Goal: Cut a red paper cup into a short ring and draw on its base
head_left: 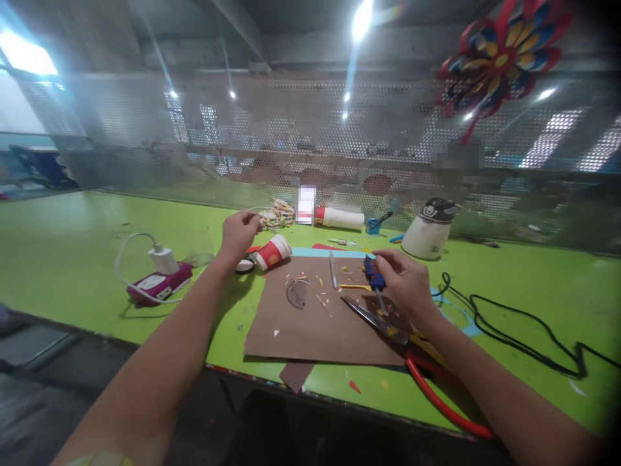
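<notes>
A perforated screen [276, 123] backs a green table [63, 226] beneath lights [362, 21]

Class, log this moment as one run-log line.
left hand: near scrap pile; right hand: at blue tool, grip unclear; scissors: partly on brown sheet; cup: tipped

The left hand [240, 234] is near a tipped cup [273, 252], the right hand [403, 279] by a blue tool [374, 273].
</notes>
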The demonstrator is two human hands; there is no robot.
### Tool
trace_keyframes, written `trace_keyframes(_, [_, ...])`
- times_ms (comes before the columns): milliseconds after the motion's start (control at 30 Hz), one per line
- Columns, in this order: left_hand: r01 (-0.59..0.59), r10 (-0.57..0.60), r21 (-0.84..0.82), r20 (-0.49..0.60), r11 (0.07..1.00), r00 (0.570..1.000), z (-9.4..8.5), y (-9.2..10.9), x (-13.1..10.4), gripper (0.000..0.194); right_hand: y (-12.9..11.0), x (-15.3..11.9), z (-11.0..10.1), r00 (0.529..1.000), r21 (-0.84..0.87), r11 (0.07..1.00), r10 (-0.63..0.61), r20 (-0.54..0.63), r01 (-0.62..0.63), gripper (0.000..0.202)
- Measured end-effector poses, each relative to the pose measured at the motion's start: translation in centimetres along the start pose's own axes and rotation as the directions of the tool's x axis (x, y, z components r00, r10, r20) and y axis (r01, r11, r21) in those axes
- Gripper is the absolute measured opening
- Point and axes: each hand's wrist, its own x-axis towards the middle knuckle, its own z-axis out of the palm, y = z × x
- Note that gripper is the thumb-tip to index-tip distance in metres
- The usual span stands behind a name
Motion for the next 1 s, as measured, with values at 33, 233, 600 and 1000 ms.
trace_keyframes(33, [0.004, -0.004, 0.039, -0.015, 0.999, 1.0, -0.4, -0.3, 0.3, 0.042, 0.0, -0.2, 0.1, 1.0, 0.004, 1.0, 0.011, 0.026, -0.011, 0.022])
trace_keyframes(233, [-0.084, 0.041, 0.266, 0.164, 0.96, 0.986, -0.6, 0.3, -0.3, 0.043, 0.4, -0.7, 0.9, 0.992, 0.026, 0.999, 0.031, 0.124, -0.035, 0.024])
trace_keyframes(600, [-0.254, 0.056, 0.446, 0.411, 0.858, 0.91, 2.2, 0.7, -3.3, 0.05, -0.2, -0.9, 1.0, 0.99, 0.035, 0.999, 0.035, 0.14, -0.04, 0.022])
trace_keyframes(1000, [-0.691, 0.637, -0.091, 0.488, 0.717, 0.596, 3.1, 8.8, -9.3, 0.07, -3.0, -1.4, 0.4, 0.953, 0.262, 0.962, -0.01, 0.302, -0.073, 0.064])
